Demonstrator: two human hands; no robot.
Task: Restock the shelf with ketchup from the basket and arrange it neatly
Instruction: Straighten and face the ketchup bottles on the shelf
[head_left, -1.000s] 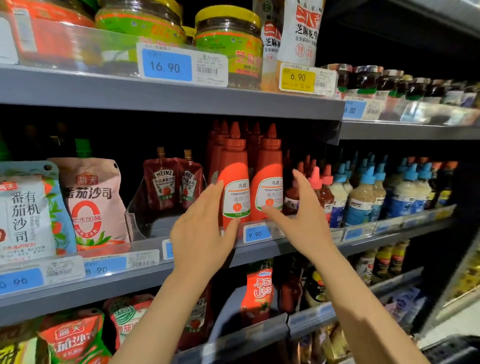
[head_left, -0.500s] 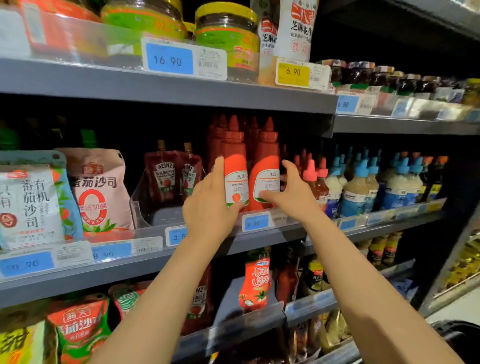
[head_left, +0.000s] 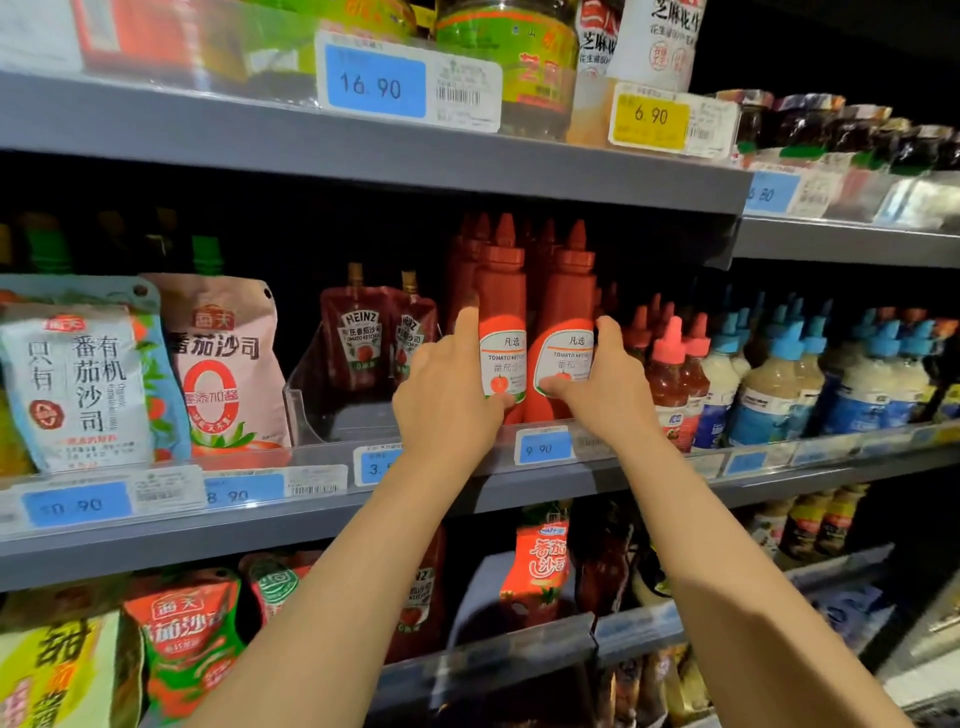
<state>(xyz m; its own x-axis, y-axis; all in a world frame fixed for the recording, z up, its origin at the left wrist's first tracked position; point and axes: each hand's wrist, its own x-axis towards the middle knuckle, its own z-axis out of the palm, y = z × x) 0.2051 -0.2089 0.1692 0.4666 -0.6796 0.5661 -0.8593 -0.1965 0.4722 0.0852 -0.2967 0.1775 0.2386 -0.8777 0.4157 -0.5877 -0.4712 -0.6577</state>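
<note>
Dim store aisle with grey metal shelves carrying price tags. On the middle shelf two front ketchup bottles stand upright, touching. Left hand grips the left one; right hand grips the right bottle.

I read "TOMATO KETCHUP" on the white labels of the two front ketchup bottles, with a blue tag marked "9.90" on the rail below them. The dark red pouches say "HEINZ". On the upper shelf edge I see a blue price tag reading "16.90" and a yellow price tag reading "6.90". At far left a blue label shows "10.90".
</note>
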